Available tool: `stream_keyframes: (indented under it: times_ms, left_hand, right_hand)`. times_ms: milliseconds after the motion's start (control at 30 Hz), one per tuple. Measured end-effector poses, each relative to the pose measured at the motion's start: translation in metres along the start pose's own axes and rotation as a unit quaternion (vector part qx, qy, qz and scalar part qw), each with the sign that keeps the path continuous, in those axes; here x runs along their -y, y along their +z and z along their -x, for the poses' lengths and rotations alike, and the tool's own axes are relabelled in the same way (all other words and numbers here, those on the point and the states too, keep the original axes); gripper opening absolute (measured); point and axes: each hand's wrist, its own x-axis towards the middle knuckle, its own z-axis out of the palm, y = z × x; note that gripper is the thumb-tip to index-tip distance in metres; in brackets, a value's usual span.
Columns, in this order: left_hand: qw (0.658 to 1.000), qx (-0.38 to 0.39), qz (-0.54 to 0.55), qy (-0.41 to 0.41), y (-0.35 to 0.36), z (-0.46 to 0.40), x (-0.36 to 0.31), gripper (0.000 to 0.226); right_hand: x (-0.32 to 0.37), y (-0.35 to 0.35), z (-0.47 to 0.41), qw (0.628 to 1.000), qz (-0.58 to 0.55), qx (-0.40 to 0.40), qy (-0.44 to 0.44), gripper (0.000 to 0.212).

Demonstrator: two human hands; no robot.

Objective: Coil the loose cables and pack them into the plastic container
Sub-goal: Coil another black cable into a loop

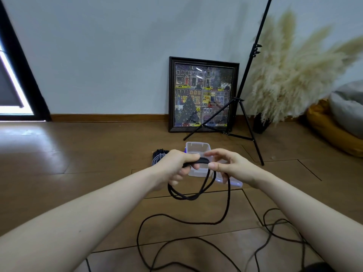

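Few loops of thin black cable (188, 193) clenched in left hand (176, 163); right hand (225, 163) pinching next turn; long floor slack (176, 242) likely to tangle, loosening coil before clear plastic container (197, 147).

Two bare forearms reach in from the lower corners toward the container (198, 149), with no sleeve, watch, band or ring showing on either. The left hand (177, 165) and right hand (228, 163) are ungloved. The nails that show are short and unpainted. A small dark mark sits on the left forearm, well short of the container.
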Motion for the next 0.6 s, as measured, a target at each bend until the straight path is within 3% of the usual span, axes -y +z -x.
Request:
stream_keyframes:
  times_ms: [67,167,400,600]
  left_hand:
    - [1.000,0.001,0.004,0.013,-0.002,0.000,0.002,0.038]
    - [0.998,0.015,-0.001,0.057,-0.006,0.003,0.005,0.030]
    - [0.971,-0.023,-0.130,0.201,0.003,0.011,0.009,0.020]
    - [0.947,-0.127,-0.197,0.219,0.010,0.011,0.004,0.024]
  right_hand:
    - [0.002,0.002,0.001,0.999,0.026,0.025,-0.007,0.028]
    - [0.003,0.001,0.001,0.999,0.001,0.050,-0.002,0.020]
    - [0.004,0.002,-0.003,1.000,0.009,-0.001,0.024,0.026]
    - [0.006,0.008,-0.006,0.999,-0.031,0.003,0.020,0.030]
